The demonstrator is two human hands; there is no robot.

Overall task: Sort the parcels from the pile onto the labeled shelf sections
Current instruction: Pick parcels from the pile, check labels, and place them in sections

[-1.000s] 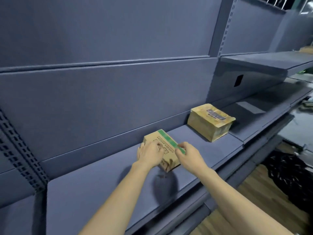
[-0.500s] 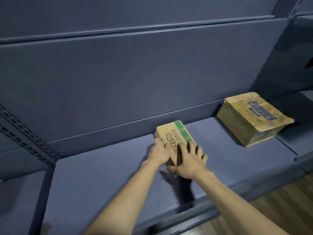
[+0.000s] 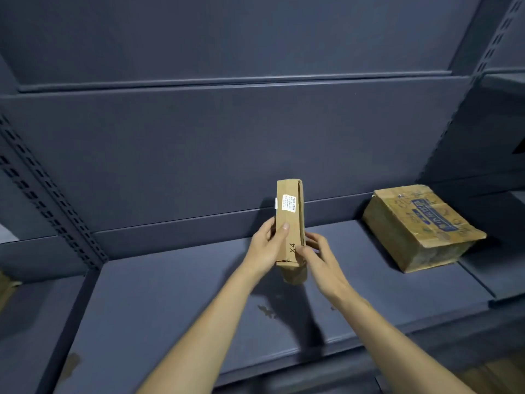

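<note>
Small cardboard parcel (image 3: 289, 223), flat a moment ago, now tipped on end with label facing up, left hand (image 3: 265, 247) and right hand (image 3: 319, 255) both gripping it above the shelf (image 3: 176, 302), likely checking section.

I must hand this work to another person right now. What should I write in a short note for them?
Left hand: grips the small box on its left side, thumb across the front.
Right hand: holds the box low on its right side.
Small box: stands on end over the middle of the shelf, white label and "X4" facing you. Whether its bottom touches the shelf cannot be told.
Big box: lies on the same shelf, to the right, apart from the small one.
Done: big box is shelved.
Left: set the small box down and release it. The pile and section labels are not in view.
</note>
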